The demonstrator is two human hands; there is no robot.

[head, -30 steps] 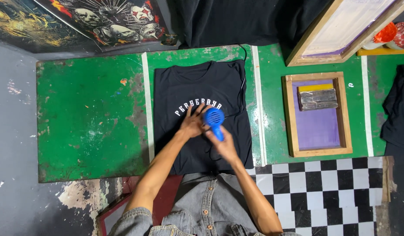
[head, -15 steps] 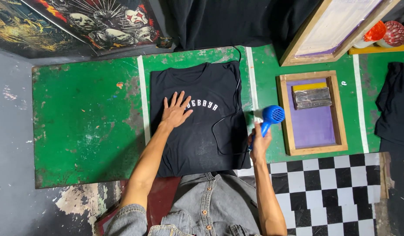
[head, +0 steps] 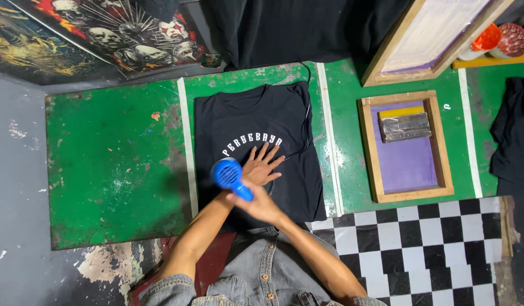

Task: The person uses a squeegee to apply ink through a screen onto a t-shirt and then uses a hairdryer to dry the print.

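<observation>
A black t-shirt (head: 256,122) with an arched white print lies flat on the green table (head: 114,164). My left hand (head: 263,165) rests palm down on the shirt just below the print, fingers spread. My right hand (head: 261,205) crosses over my left forearm and grips the handle of a blue hair dryer (head: 229,175), whose round head sits over the shirt's left half, beside my left hand. A thin black cord (head: 305,107) runs along the shirt's right edge.
A wooden screen frame (head: 406,146) with purple mesh and a squeegee lies right of the shirt. A second frame (head: 432,34) leans at the top right by two pots. Dark cloth (head: 514,130) lies far right. Checkered floor is below, posters top left.
My right hand swung the blue dryer from the shirt's right edge back over to its left half. My left hand slid right, below the print.
</observation>
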